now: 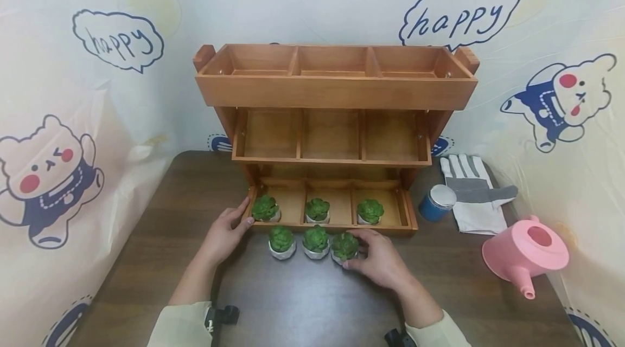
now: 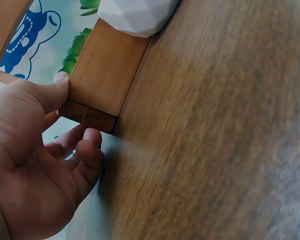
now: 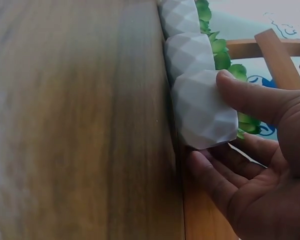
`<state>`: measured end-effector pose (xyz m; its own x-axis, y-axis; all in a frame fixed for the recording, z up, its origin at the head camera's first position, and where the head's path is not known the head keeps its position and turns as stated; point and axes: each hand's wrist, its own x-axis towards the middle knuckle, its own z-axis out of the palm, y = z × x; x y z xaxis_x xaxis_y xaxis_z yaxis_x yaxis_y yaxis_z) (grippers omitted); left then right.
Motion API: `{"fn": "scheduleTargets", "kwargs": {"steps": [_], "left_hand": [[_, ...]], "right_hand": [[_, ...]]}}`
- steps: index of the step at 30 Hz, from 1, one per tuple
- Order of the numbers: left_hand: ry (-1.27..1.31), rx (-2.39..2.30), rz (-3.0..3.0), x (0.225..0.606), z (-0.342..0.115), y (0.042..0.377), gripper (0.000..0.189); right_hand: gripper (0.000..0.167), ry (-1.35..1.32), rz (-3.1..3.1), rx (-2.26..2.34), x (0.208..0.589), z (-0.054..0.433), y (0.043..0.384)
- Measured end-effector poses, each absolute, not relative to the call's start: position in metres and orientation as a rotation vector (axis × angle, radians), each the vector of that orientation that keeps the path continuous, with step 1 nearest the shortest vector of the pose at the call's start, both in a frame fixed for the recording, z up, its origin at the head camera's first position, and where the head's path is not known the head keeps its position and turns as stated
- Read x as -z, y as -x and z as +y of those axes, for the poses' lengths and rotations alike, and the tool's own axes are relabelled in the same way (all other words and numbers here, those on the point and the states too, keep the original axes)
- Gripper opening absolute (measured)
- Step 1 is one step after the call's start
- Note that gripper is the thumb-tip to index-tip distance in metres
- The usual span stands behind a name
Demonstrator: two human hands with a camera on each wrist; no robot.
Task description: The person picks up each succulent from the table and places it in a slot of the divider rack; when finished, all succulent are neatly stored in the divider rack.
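White faceted pot (image 3: 205, 112) is pinched by the right grip (image 3: 272, 162); the left grip (image 2: 32, 155) clasps the wooden shelf's (image 2: 110, 65) corner, its curled fingertips (image 2: 91, 152) visible only in left wrist view.

- Left hand (image 2: 35, 155) gripping the shelf's (image 2: 109, 70) end
- White faceted pot (image 2: 137, 16), cut by the frame
- Green leaves (image 2: 77, 49) behind the shelf
- Wood-grained table (image 2: 200, 125)
- Blue-printed backdrop (image 2: 28, 36)

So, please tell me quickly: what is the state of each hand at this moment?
Left hand: closed, gripping the bottom left corner of the three-tier wooden shelf.
Right hand: closed, holding the rightmost potted succulent of the front row.
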<state>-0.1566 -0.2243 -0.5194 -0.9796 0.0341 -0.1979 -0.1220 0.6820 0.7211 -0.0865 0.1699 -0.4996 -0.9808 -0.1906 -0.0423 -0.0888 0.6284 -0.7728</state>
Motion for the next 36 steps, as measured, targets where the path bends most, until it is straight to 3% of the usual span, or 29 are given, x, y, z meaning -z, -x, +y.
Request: {"fn": "scheduleTargets", "kwargs": {"steps": [26,36], "left_hand": [[0.064,-1.199,2.697,0.518,-0.226,0.155,0.066],[0.074,-1.204,2.679,0.518,-0.225,0.155,0.068]], "right_hand": [[0.069,0.208,2.671,1.626,0.469,0.182,0.091],[0.062,0.288,2.761,1.718,0.447,0.188,0.091]]}}
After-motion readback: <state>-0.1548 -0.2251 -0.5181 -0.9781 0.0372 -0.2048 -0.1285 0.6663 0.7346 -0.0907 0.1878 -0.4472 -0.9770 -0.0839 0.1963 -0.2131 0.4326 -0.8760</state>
